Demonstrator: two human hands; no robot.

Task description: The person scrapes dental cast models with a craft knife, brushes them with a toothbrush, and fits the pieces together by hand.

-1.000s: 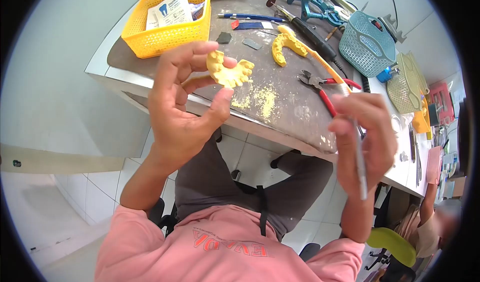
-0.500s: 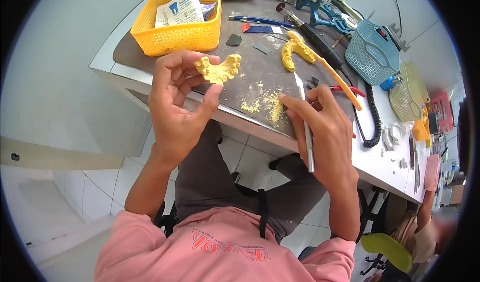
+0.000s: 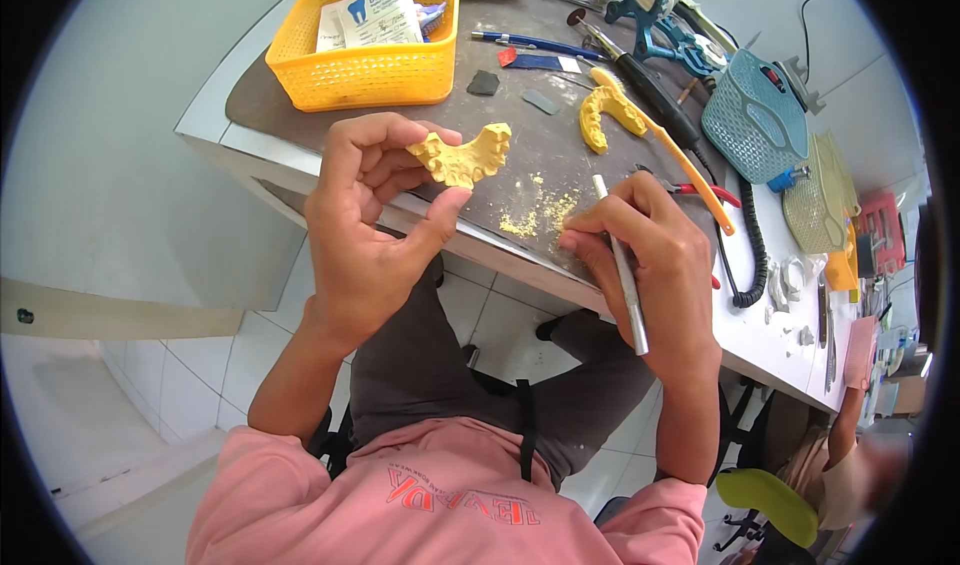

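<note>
A yellow plaster dental cast (image 3: 463, 161), arch-shaped with tooth forms, is pinched between the thumb and fingers of my left hand (image 3: 375, 215), above the bench's front edge. My right hand (image 3: 655, 240) is closed round a slim silver craft knife (image 3: 627, 290), whose handle slants down out of the fist; its blade cannot be made out now. Yellow shavings (image 3: 535, 211) lie scattered on the dark bench mat (image 3: 400, 130) between the hands. Beyond my right hand rests a second yellow dental cast (image 3: 608, 115).
A yellow basket (image 3: 365, 80) with papers stands back left. A toothbrush (image 3: 660, 140), a black rotary handpiece (image 3: 655, 95), red-handled pliers (image 3: 715, 195) and a blue pen (image 3: 535, 45) lie around. Blue-green basket (image 3: 755, 115) and blue articulator (image 3: 645, 10) stand right. Another person (image 3: 840, 465) sits far right.
The view has shifted slightly, and the bench items sit further right. My left hand has moved a little right with the cast. In my right hand the knife's pointed blade no longer shows.
</note>
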